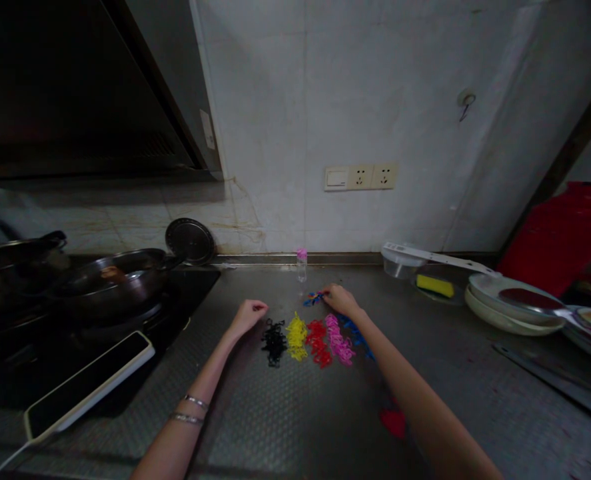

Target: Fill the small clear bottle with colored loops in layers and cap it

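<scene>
Reaching over the counter [255, 420], I held my left hand [248, 317] left of centre, fingertips pressed together on nothing I could see, and my right hand [340, 299] just right of centre, fingers bent down; whether they pinched anything, I couldn't tell. In a row at lower centre lay the pink pile [339, 341], red pile [318, 343], yellow pile [296, 337], black pile [274, 343] and partly covered blue pile [356, 333]. The mixed bands [314, 299], smallest, lay mid-frame at my right fingertips. Light pinches, one band at a time, seemed best there.

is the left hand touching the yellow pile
Apart: the head view shows bare counter between the left hand and the yellow pile.
</scene>
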The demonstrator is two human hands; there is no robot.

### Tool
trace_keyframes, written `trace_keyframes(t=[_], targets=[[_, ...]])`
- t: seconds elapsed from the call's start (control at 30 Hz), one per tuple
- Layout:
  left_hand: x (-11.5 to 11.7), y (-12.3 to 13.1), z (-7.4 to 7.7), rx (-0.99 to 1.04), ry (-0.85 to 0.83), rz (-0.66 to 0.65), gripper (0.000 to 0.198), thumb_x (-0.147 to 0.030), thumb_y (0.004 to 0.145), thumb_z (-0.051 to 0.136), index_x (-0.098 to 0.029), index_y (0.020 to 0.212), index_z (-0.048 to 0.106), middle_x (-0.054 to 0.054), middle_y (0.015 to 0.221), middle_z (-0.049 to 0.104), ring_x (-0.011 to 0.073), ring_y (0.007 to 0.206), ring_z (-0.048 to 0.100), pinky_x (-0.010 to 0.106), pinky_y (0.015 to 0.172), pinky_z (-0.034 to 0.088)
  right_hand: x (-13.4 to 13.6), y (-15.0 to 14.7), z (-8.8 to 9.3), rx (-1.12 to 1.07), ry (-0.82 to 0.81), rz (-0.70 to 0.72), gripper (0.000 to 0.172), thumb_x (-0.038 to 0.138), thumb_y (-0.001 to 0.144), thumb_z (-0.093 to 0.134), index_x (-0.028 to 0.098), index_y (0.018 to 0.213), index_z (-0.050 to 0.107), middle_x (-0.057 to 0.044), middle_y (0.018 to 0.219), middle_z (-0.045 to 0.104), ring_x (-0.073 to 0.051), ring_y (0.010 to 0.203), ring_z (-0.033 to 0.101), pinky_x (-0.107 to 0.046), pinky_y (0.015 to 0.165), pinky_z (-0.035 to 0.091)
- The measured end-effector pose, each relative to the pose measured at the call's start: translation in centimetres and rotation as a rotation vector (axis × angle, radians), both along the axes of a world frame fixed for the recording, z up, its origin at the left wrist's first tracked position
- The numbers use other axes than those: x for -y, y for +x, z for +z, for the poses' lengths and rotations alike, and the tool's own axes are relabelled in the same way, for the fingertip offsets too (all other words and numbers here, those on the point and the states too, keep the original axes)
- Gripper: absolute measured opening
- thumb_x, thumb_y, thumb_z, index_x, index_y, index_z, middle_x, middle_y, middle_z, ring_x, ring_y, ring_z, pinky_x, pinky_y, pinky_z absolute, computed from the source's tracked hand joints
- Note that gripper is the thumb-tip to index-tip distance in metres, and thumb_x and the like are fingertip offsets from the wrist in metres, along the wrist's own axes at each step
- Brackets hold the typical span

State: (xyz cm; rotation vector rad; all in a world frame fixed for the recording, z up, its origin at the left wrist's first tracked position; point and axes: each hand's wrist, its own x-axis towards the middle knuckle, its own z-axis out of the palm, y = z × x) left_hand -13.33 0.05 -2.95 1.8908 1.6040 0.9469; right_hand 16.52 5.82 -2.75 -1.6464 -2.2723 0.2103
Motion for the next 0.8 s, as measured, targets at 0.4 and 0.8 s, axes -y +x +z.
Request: trace_keyframes(t=[0.4, 0.8], targets=[[-0.1, 0.1, -0.2, -0.020, 0.016, -0.031, 0.025, -0.025, 0.069, 0.051, -0.011, 0.080, 0.070, 0.007, 0.080, 0.070, 0.0186, 0.074, 0.063, 0.026, 0.070, 0.046, -0.5, 0.0, 0.0, -0.015, 0.056, -0.038, 0.024, 0.032, 0.082, 0.047, 0.022, 0.093, 0.066, -0.006, 0.100, 0.063, -0.017, 0.092, 0.057, -0.022, 0.074, 0.040], [0.2, 0.6, 0.1, -0.013, 0.007, -0.039, 0.025, -0.025, 0.069, 0.052, -0.012, 0.080, 0.070, 0.007, 0.080, 0.071, 0.0190, 0.075, 0.063, 0.027, 0.072, 0.046, -1.3, 0.9, 0.2, -0.230, 0.056, -0.023, 0.027, 0.029, 0.079, 0.047, 0.019, 0.095, 0.067, -0.006, 0.097, 0.067, -0.015, 0.085, 0.059, -0.021, 0.072, 0.042]])
